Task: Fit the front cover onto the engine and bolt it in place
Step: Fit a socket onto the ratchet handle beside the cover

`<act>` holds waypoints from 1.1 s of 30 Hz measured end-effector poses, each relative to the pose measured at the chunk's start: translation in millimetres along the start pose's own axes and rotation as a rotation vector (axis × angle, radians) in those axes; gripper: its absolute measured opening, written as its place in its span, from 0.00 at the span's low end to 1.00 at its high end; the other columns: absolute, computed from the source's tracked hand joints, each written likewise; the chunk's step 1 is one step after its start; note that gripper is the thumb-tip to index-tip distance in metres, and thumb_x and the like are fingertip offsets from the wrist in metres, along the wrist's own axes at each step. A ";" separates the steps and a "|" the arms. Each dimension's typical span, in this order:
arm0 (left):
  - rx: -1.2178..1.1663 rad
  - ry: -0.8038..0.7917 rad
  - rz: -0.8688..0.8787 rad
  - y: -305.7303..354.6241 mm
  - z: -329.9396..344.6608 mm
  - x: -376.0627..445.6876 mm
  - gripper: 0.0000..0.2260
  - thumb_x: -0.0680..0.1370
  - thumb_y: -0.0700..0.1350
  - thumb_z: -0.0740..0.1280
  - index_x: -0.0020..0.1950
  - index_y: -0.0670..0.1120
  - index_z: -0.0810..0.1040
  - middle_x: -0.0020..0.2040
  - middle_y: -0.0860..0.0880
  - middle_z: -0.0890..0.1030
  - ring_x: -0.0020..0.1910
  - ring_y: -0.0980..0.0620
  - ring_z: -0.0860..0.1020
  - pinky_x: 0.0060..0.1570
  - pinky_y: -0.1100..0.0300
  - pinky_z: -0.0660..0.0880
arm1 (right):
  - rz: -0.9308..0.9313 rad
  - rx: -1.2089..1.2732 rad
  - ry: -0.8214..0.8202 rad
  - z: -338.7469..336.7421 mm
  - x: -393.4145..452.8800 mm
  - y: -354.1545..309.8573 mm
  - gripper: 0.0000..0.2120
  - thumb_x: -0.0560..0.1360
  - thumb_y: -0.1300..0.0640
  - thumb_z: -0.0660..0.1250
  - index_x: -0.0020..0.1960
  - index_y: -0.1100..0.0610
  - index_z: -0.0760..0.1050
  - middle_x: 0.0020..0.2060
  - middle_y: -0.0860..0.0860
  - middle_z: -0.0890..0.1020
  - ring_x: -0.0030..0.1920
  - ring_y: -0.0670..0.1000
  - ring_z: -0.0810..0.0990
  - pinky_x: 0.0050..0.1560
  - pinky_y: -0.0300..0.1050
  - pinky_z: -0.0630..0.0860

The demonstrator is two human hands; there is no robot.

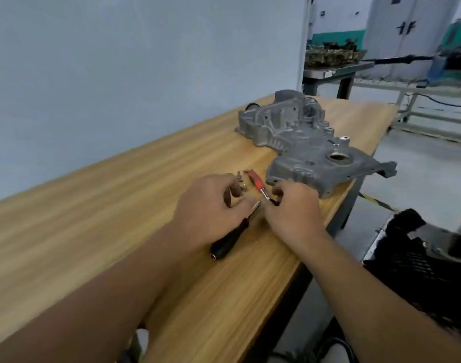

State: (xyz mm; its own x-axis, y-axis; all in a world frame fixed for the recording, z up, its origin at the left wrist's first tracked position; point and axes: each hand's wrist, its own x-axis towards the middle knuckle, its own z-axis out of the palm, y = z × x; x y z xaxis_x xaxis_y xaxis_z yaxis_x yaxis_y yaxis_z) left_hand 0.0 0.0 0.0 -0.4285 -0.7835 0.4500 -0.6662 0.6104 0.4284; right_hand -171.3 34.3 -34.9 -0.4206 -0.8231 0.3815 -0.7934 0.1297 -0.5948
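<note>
The grey cast front cover lies flat on the wooden table, its near end overhanging the right edge. Just before it, my left hand grips a black-handled driver whose metal tip points up and right toward my right hand. My right hand pinches a small dark piece right at that tip. A red-handled driver lies between my hands and the cover. A few small bolts lie beside it, partly hidden by my left fingers.
The table's right edge runs diagonally close to my right wrist. A black plastic crate stands on the floor to the right. A metal bench with engine parts stands far behind. A pale wall bounds the table's left side.
</note>
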 end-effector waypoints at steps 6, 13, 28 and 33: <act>0.156 -0.263 -0.003 -3.8 10.6 2.1 0.16 0.70 0.65 0.70 0.45 0.54 0.79 0.41 0.58 0.75 0.41 0.57 0.76 0.41 0.51 0.79 | -0.044 -0.235 -0.129 -4.4 15.7 4.0 0.14 0.75 0.41 0.72 0.46 0.53 0.79 0.42 0.49 0.79 0.41 0.50 0.79 0.37 0.44 0.74; -0.083 -0.270 -0.029 -4.1 15.5 5.1 0.08 0.76 0.53 0.70 0.40 0.51 0.80 0.34 0.56 0.79 0.34 0.59 0.77 0.36 0.62 0.77 | 0.090 0.017 -0.117 -9.8 26.7 27.9 0.19 0.82 0.52 0.63 0.32 0.55 0.72 0.25 0.48 0.74 0.25 0.42 0.74 0.22 0.34 0.63; -0.620 -0.051 -0.227 -34.7 -5.5 33.4 0.06 0.83 0.49 0.66 0.48 0.52 0.81 0.40 0.52 0.83 0.23 0.56 0.72 0.24 0.62 0.69 | -0.019 1.098 0.179 -18.6 -7.1 36.2 0.05 0.79 0.55 0.71 0.45 0.52 0.83 0.31 0.53 0.80 0.29 0.51 0.78 0.32 0.47 0.78; -0.057 -0.242 0.050 -31.2 15.9 31.3 0.11 0.72 0.54 0.78 0.52 0.54 0.85 0.48 0.54 0.80 0.49 0.56 0.78 0.51 0.55 0.75 | 0.080 1.528 0.218 -39.0 -16.0 38.0 0.03 0.76 0.60 0.70 0.49 0.55 0.78 0.38 0.52 0.81 0.31 0.48 0.75 0.31 0.43 0.73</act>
State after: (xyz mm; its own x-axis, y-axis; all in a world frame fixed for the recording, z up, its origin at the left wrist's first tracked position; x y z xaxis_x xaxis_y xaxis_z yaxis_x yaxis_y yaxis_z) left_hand -2.4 -45.4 -11.7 -0.5985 -0.7529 0.2736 -0.6078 0.6493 0.4572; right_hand -211.9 74.0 -36.0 -0.6003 -0.7304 0.3257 0.3674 -0.6136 -0.6989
